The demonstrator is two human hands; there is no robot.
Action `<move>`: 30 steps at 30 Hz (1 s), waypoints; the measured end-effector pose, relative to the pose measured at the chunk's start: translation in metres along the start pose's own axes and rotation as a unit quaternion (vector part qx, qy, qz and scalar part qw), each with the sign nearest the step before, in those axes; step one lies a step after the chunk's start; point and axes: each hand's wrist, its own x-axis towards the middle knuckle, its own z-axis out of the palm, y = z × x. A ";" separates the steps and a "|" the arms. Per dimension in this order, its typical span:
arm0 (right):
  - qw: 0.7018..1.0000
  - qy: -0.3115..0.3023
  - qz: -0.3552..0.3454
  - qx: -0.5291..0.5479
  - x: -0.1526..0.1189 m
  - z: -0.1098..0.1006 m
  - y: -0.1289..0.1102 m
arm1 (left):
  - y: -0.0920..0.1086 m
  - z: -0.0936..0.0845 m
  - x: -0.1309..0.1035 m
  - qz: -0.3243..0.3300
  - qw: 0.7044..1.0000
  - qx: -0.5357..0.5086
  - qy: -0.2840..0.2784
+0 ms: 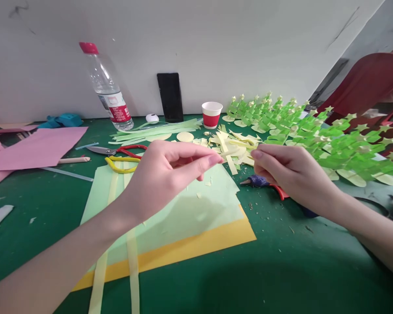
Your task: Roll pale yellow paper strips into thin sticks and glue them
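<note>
My left hand is raised over the pale green paper sheets, its thumb and forefinger pinched together. A small pale yellow paper strip sticks out from those fingertips toward the right. Facing it, my right hand is closed with thumb against forefinger; whatever it pinches blends into the yellow scraps behind. Beneath my left hand lie pale green sheets on a yellow-orange sheet. Two long pale yellow strips run across them to the near edge of view.
Scissors lie left of centre. Behind my hands are yellow paper scraps, a paper cup, a phone and a bottle. Green paper plants with stars crowd the right; pliers lie beside my right hand.
</note>
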 end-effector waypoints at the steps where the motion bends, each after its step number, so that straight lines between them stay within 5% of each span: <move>1: 1.000 -0.002 0.008 0.000 0.001 0.001 0.001 | -0.002 -0.001 0.001 -0.003 1.000 0.000 0.002; 10: 0.996 -0.024 0.070 0.050 0.012 0.008 0.005 | -0.006 -0.003 0.005 -0.016 1.000 0.002 0.009; 30: 0.998 -0.050 0.032 -0.005 0.036 0.029 -0.002 | -0.003 -0.003 0.005 -0.044 0.999 -0.006 -0.004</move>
